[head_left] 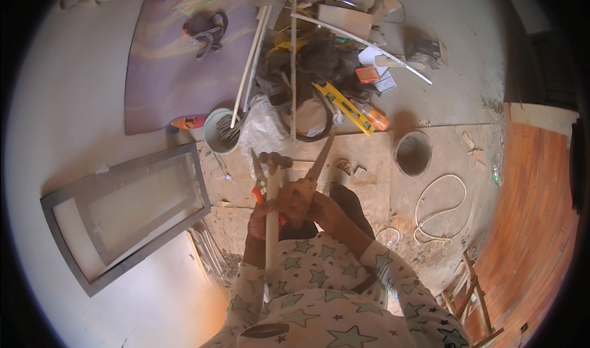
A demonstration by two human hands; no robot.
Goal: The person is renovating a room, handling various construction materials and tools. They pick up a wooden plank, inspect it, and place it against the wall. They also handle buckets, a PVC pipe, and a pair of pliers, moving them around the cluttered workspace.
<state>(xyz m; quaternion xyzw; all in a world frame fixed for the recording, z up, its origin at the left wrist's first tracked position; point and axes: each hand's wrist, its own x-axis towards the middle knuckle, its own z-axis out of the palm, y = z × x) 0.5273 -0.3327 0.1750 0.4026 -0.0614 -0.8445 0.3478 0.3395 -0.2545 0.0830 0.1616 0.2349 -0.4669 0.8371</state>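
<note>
My left hand (259,220) is closed around the long pale handle of a hammer (271,225), whose dark reddish head is at the top. Against it in the same hand sits a cutting tool with orange handles (257,194) and pointed grey metal ends; its exact kind is unclear. My right hand (319,208) grips the brown wooden-looking handle of a handsaw (321,157), its tapering blade pointing up and to the right. Both hands are close together in front of my star-patterned shirt. The fingers partly overlap the tool handles.
Ahead lies a pile of tools and scraps with a yellow spirit level (347,109) and white pipes (362,43). A bucket (220,133) stands left, beside a grey frame (126,216). At right are a round container (413,153), coiled cable (444,209) and wood flooring (538,213).
</note>
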